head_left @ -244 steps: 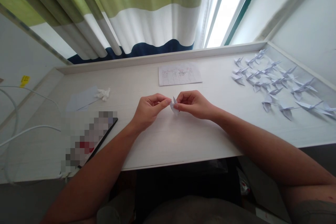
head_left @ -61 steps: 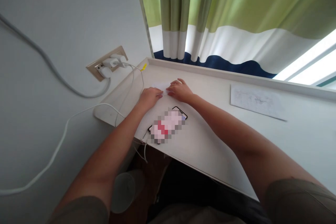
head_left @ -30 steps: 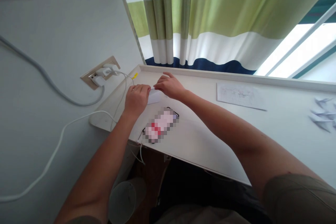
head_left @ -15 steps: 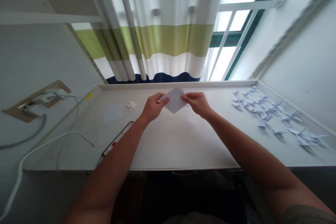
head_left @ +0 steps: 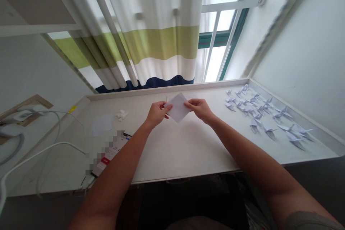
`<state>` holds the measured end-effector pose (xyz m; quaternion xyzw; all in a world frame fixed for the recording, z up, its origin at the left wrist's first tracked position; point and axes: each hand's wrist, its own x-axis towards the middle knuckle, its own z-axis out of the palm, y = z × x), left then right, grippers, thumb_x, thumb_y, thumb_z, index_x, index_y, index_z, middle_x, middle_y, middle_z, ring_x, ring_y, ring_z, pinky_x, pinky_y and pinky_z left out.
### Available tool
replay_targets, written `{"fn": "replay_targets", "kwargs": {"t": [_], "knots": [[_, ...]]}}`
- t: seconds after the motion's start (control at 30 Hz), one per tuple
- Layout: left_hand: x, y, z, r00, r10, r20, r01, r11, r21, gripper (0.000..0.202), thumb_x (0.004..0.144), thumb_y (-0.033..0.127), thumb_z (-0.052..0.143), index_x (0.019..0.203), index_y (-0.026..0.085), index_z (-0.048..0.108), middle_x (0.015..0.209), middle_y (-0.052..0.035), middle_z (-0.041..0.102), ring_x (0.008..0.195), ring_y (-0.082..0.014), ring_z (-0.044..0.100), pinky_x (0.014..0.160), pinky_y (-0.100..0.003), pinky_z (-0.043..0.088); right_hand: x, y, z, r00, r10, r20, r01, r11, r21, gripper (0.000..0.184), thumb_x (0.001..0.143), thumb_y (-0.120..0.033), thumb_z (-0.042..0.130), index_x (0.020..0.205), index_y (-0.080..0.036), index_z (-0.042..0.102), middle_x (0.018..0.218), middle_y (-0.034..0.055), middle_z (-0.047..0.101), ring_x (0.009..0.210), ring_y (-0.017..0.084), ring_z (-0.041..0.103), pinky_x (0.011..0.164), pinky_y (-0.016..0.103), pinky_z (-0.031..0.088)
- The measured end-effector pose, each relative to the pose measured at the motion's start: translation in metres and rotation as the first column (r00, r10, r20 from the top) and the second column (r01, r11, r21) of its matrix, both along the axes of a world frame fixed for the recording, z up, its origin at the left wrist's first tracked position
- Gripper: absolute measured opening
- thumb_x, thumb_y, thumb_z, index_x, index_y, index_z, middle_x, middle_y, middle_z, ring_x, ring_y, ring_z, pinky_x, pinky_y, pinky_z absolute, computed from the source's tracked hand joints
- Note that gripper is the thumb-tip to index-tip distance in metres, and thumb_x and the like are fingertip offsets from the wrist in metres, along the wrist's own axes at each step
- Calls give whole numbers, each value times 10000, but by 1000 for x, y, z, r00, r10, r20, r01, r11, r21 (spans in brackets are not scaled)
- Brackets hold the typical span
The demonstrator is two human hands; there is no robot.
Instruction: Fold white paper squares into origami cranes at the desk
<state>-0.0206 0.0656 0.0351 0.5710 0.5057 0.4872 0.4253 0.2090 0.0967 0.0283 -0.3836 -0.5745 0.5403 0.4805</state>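
Observation:
A small square of white paper (head_left: 178, 108) is held up over the desk, turned so that one corner points down. My left hand (head_left: 158, 113) pinches its left corner between thumb and fingers. At the opposite corner, my right hand (head_left: 198, 108) grips it the same way, thumb on the near face. Behind the square, part of something pale shows, too covered to make out.
Several folded paper cranes (head_left: 260, 107) stand at the desk's right. On the left lie a flat paper sheet (head_left: 102, 125), a crumpled white scrap (head_left: 121, 115) and a phone (head_left: 111, 154), partly blurred. White cables (head_left: 58, 145) run from a wall socket (head_left: 24, 115).
The whole view has turned, so the desk and cranes appear shifted left and tilted. Both hands still hold the paper by its corners.

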Motion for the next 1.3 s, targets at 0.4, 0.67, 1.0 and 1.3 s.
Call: {"fn": "replay_targets", "kwargs": {"t": [0.4, 0.67, 1.0, 1.3], "knots": [[0, 51, -24, 984, 61, -169, -71, 996, -55, 338, 851, 492, 783, 833, 165, 701, 791, -90, 772, 572, -209, 753, 466, -253, 497, 36, 27, -14, 978, -207, 14, 206, 958, -200, 318, 746, -476, 886, 832, -190, 777, 843, 68, 767, 762, 183, 684, 594, 268, 562], [5, 86, -29, 867, 346, -359, -317, 938, 138, 357, 882, 378, 721, 1184, 188, 715, 1372, -190, 715, 1294, -346, 664, 997, -432, 555, 53, 24, -23, 975, -217, -41, 200, 949, -245, 361, 645, -396, 949, 790, -215, 671, 726, -2, 672, 635, 127, 568, 567, 285, 599], [31, 7, -40, 999, 35, 14, -35, 999, -3, 511, 776, 681, 805, 860, 182, 731, 805, -39, 735, 704, -157, 644, 646, -274, 550, 26, 1, -21, 995, 45, -91, -62, 977, -202, 457, 594, -425, 971, 773, -203, 614, 744, 3, 732, 669, 141, 661, 658, 297, 583], [10, -11, -48, 984, -25, 176, 33, 999, -42, 536, 595, 630, 953, 756, 158, 758, 672, -25, 705, 597, -125, 584, 593, -268, 516, 18, -12, -25, 988, 115, -107, -135, 969, -207, 415, 604, -325, 964, 902, -183, 713, 734, -4, 748, 670, 144, 668, 645, 279, 560]]}}
